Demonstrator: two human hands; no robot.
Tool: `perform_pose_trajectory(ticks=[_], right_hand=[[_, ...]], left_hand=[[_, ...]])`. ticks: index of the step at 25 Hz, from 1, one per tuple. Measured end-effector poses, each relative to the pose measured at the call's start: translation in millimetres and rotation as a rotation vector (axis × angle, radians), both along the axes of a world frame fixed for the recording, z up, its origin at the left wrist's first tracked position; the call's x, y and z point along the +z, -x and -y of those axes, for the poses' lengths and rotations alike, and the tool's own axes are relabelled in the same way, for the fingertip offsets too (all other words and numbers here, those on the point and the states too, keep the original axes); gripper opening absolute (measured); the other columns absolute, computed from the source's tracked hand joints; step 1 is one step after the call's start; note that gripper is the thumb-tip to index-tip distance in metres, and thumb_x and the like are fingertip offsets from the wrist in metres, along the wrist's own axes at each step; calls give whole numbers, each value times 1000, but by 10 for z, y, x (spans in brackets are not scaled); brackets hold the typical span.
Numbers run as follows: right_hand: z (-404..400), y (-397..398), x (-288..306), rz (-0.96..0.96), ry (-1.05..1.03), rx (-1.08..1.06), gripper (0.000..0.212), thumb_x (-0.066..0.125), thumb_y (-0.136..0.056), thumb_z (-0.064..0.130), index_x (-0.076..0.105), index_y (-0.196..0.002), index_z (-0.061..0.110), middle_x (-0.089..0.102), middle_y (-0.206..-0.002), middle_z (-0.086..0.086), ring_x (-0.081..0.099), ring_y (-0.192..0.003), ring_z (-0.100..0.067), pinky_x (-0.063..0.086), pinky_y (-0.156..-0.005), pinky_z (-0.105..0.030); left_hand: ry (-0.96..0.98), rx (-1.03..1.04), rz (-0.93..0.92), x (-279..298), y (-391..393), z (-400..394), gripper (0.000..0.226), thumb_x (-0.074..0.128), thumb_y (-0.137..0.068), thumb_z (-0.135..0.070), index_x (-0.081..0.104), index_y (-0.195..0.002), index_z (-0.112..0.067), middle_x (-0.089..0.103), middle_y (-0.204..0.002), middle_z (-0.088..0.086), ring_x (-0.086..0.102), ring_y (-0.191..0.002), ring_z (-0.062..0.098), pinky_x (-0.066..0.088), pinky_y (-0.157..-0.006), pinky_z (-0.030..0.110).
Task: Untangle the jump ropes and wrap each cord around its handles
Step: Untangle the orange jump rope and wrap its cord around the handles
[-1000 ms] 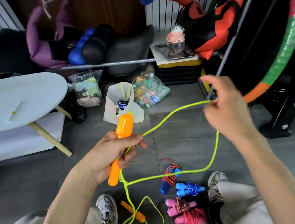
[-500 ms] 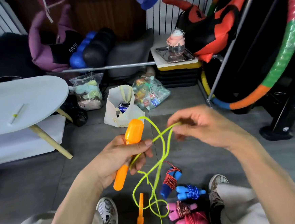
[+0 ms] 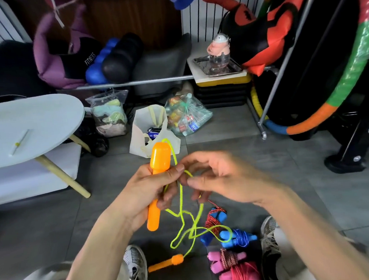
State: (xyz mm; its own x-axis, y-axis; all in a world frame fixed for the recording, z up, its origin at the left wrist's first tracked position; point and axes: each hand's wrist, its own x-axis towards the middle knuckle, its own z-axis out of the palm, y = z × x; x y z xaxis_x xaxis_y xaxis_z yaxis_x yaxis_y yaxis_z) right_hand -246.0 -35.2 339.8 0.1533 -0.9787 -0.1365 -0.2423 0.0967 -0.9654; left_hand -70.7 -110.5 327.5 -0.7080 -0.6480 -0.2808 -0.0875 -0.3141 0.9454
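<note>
Wrapped ropes [image 3: 233, 266] (several colours) and an orange handle [image 3: 166, 263] lie on grey floor [image 3: 268, 155].

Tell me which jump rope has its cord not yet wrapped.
The yellow-green cord on the orange handle in the left hand; the others lie wrapped.

Grey tiled floor [image 3: 269, 166] under even light. A white oval table [image 3: 23, 121] on wooden legs stands at left; white radiator bars [image 3: 208, 12] and dark wood panelling [image 3: 129, 16] behind.
</note>
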Motion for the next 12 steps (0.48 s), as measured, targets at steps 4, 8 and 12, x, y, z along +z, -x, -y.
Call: perform_pose_trajectory(ticks=[4, 8, 12], right_hand=[[64, 245, -39, -377, 207, -337, 12, 65, -91, 9, 71, -89, 19, 68, -72, 4, 67, -61, -15, 55, -63, -34], [31, 817, -22, -566, 330, -1012, 15, 57, -87, 9, 69, -87, 19, 70, -79, -1, 69, -76, -26, 56, -76, -44], [-34, 950, 65, -749, 257, -1120, 36, 54, -82, 5, 66, -110, 24, 69, -111, 0, 65, -94, -23, 49, -86, -35]], left_hand=[[45, -36, 65, -19, 49, -45, 29, 63, -81, -28, 68, -82, 1, 45, -47, 9, 36, -37, 15, 31, -38, 21], [83, -39, 149, -33, 19, 6, 29, 65, -78, -29, 68, -77, 0, 49, -49, 10, 43, -41, 16, 36, -41, 23], [81, -22, 110, -20, 2, -2, 29, 65, -77, -31, 70, -78, -2, 45, -47, 11, 37, -37, 14, 31, -37, 19]])
